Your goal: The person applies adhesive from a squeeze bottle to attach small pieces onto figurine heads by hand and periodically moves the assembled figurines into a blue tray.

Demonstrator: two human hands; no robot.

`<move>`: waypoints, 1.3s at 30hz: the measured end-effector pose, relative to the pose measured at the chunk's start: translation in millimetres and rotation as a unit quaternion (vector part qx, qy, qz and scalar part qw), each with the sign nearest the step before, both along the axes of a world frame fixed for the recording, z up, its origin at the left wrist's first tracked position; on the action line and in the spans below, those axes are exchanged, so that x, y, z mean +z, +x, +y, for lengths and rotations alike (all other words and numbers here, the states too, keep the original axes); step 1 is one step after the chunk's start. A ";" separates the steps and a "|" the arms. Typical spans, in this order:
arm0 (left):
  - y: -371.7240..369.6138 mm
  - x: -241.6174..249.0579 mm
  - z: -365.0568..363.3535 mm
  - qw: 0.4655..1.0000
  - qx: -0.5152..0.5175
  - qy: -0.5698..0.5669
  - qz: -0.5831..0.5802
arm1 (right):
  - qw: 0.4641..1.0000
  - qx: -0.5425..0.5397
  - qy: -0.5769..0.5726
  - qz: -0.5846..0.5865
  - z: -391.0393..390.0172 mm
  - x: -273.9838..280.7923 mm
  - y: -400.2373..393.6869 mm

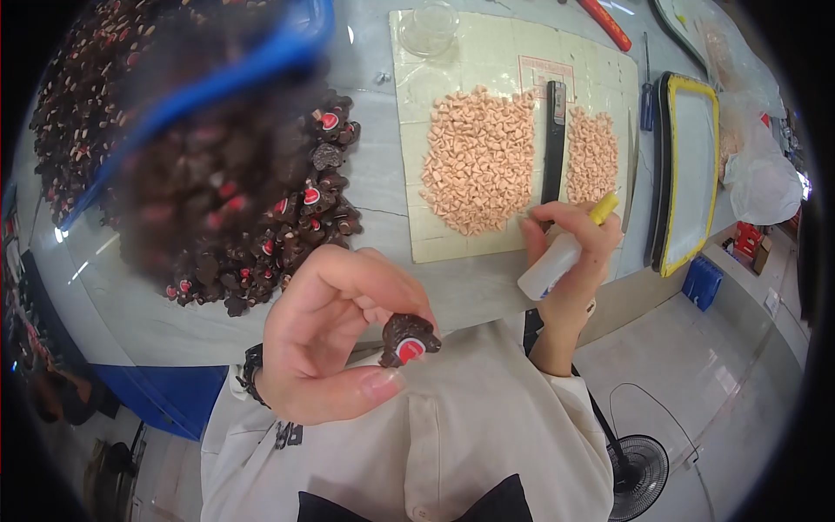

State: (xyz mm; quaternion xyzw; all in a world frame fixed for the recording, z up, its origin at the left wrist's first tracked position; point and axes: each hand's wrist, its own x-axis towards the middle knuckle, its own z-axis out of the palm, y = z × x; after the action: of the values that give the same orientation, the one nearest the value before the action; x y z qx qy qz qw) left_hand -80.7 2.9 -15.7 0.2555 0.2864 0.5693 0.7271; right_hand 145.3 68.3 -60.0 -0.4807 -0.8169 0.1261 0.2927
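Between the thumb and fingers of my left hand (339, 335) is a small dark brown piece (410, 339) with a red and white round face, held in front of my shirt. My right hand (570, 261) is wrapped round a white bottle (550, 270) with a yellow cap (604, 209). The bottle lies tilted in the palm, near the board's lower edge. Above my right hand, a pile of small peach-coloured pieces (480, 161) and a smaller pile (592, 155) rest on a cream board (417, 239), with a black-handled tool (554, 143) between them.
Many dark brown pieces (296, 217) cover the table's left side. A blurred blue edge (200, 96) hangs over them. A clear cup (428, 30) stands at the board's top. A yellow-and-black frame (670, 174) and a screwdriver (646, 96) lie right. A fan (639, 477) is below.
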 end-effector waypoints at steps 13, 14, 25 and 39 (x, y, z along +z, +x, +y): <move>2.9 -0.6 4.7 0.978 -0.111 0.069 0.164 | 0.975 0.057 0.048 0.209 -18.6 40.3 -16.3; 3.6 1.5 8.0 0.952 -0.161 0.111 0.235 | 0.978 0.058 0.028 0.200 -20.8 53.3 -23.4; 2.1 10.1 10.8 0.955 -0.266 0.120 0.059 | 0.975 0.019 0.071 0.212 -33.3 50.5 -54.0; -1.0 8.9 8.0 0.938 -0.303 0.135 -0.100 | 0.911 0.095 0.025 0.401 -28.9 48.9 -67.8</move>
State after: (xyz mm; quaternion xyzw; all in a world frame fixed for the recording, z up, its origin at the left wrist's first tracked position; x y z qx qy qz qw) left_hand -81.7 10.9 -6.8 0.3676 0.0414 0.3783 0.8485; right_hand 77.5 39.4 -11.1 -0.3020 -0.6755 0.3148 0.5944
